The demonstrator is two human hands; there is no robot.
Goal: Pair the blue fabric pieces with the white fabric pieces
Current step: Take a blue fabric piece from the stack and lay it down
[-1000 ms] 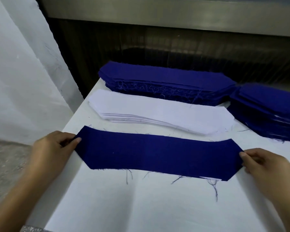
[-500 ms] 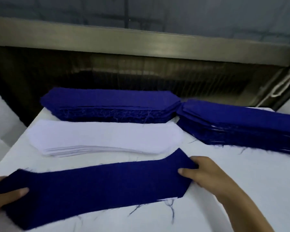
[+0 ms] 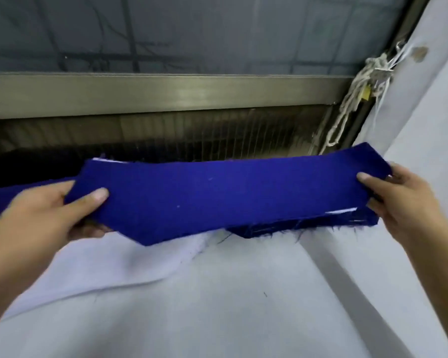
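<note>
A long blue fabric piece with pointed ends hangs in the air above the table. A thin white edge of a white fabric piece shows under its lower right edge and at its upper left corner. My left hand pinches its left end, thumb on top. My right hand pinches its right end. Just below the right end lies a stack of blue pieces, mostly hidden. The white stack lies at the lower left. Another blue stack shows behind my left hand.
The white-covered table fills the lower frame. Behind it run a metal rail and a dark grille. A white cloth panel and knotted cords hang at the right.
Both hands have lifted the blue piece off the table and carried it up and to the right, over the right blue stack. The view has swung right.
</note>
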